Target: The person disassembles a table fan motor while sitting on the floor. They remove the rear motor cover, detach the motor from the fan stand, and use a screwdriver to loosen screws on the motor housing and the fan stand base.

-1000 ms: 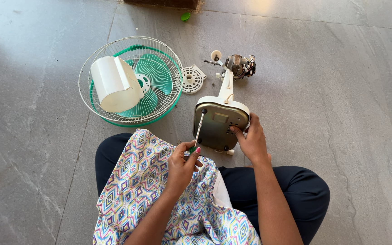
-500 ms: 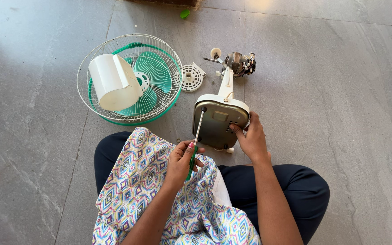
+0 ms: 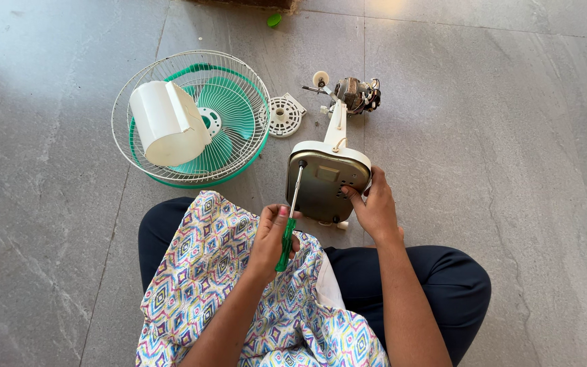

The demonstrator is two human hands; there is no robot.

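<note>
Grey stone floor (image 3: 511, 170) fills the whole view, and a person sits on it with legs crossed in dark trousers and a patterned cloth (image 3: 239, 299) over the lap.

Just in front of the knees stands a fan base (image 3: 327, 180), tipped up so its flat grey underside faces the camera. The right hand (image 3: 375, 207) is clamped on the lower right edge of that base. The left hand (image 3: 273, 234) is closed around the green handle of a screwdriver (image 3: 290, 217) — its thin metal shaft slants up and its tip touches the top left corner of the underside.

From the base a white neck runs away to the bare fan motor (image 3: 356, 94), which lies on the floor with its wires showing. A small round white cap (image 3: 285, 115) lies flat just left of the neck.

Further left is the wire fan guard (image 3: 191, 119), lying like a shallow bowl. Inside it sit the green fan blades (image 3: 222, 112) and a white plastic cover (image 3: 168, 122) tipped on its side. The guard is near the left knee but not touching it.

A tiny green thing (image 3: 274, 20) lies at the far top edge by a wall. Open floor stretches wide on the right and on the left — nothing lies there.
</note>
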